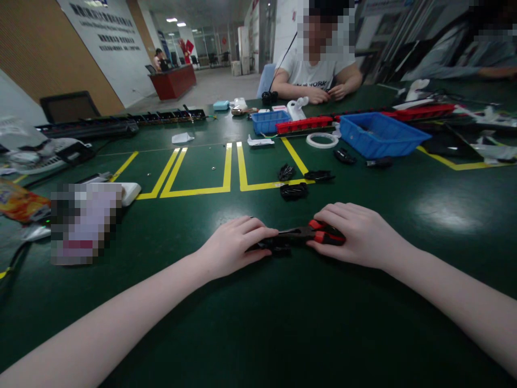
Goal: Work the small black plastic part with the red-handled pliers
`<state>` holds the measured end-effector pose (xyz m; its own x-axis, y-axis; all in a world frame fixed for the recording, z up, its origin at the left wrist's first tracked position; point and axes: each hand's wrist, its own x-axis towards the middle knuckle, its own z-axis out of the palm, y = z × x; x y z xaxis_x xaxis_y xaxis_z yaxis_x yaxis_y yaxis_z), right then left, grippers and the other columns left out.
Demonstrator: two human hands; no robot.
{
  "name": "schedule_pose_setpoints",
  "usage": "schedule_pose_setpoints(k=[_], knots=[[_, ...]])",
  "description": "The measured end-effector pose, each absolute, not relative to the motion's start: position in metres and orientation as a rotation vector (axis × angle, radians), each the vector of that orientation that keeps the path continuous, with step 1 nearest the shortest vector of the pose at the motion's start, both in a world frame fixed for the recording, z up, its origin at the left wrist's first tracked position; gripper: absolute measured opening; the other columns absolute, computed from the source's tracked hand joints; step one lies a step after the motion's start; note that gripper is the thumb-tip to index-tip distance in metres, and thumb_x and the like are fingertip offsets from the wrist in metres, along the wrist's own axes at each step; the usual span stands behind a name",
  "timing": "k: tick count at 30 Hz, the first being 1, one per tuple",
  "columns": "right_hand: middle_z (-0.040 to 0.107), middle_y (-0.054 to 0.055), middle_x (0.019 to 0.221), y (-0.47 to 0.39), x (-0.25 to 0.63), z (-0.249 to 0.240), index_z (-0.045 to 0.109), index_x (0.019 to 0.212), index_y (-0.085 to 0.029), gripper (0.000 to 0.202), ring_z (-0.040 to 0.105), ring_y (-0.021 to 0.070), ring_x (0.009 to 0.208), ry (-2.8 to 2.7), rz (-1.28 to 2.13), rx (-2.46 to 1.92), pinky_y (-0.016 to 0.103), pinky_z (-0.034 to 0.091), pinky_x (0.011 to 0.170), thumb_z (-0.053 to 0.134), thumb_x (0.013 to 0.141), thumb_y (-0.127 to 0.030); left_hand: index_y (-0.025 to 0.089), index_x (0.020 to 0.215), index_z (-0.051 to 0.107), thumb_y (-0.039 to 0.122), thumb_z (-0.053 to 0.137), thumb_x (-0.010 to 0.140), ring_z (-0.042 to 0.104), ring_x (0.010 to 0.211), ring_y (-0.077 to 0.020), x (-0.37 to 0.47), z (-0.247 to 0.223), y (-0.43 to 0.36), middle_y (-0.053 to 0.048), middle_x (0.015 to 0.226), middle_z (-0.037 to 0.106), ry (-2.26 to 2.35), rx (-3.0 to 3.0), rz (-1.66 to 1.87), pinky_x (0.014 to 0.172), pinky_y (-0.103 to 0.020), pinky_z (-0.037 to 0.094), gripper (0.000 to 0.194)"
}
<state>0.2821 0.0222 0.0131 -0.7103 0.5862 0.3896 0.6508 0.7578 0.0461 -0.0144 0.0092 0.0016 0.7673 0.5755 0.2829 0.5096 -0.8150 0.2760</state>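
L hand [238,242] pinching small blk part [281,251] btwn thumb & fingers; part sits at its 3 o'clock, low over green table [258,328]. R hand [351,231] wrapped round red/blk handles of pliers [306,234], which stick out at its 9 o'clock, nose twd L fingertips, right by part; contact unclear. Approx 12 o'clock from pliers: 3 loose blk pcs [294,191]. Blue bin [382,134] approx 1 o'clock from R hand.

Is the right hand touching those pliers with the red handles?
Touching: the head view shows the right hand gripping the pliers by their red handles.
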Motion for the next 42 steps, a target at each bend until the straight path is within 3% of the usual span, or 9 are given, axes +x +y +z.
schedule_pose_setpoints(k=[22, 30, 42], knots=[[0.072, 0.011, 0.092, 0.0224, 0.2823, 0.0145, 0.064, 0.097, -0.013, 0.029, 0.066, 0.0231, 0.08, -2.549, -0.495, -0.81, 0.033, 0.049, 0.067, 0.063, 0.087, -0.04, 0.018, 0.128, 0.053, 0.024, 0.064, 0.095, 0.064, 0.101, -0.0227, -0.014, 0.0012, 0.0087, -0.007, 0.115, 0.066, 0.855, 2.804, 0.548, 0.083, -0.037, 0.057, 0.035], [0.07, 0.008, 0.088, 0.0233, 0.283, 0.0095, 0.063, 0.097, -0.015, 0.029, 0.066, 0.0202, 0.076, -2.567, -0.318, -0.883, 0.031, 0.049, 0.064, 0.063, 0.087, -0.043, 0.018, 0.127, 0.054, 0.028, 0.06, 0.098, 0.065, 0.102, -0.0239, -0.0136, 0.0007, 0.0084, -0.008, 0.114, 0.068, 0.872, 2.834, 0.544, 0.083, -0.038, 0.057, 0.031], [0.071, 0.01, 0.089, 0.0219, 0.2826, 0.013, 0.064, 0.097, -0.014, 0.03, 0.066, 0.0219, 0.077, -2.556, -0.33, -0.867, 0.033, 0.051, 0.064, 0.062, 0.088, -0.042, 0.016, 0.129, 0.052, 0.027, 0.053, 0.101, 0.065, 0.102, -0.0228, -0.0132, 0.0027, 0.0053, -0.01, 0.117, 0.068, 0.849, 2.888, 0.603, 0.084, -0.038, 0.057, 0.029]])
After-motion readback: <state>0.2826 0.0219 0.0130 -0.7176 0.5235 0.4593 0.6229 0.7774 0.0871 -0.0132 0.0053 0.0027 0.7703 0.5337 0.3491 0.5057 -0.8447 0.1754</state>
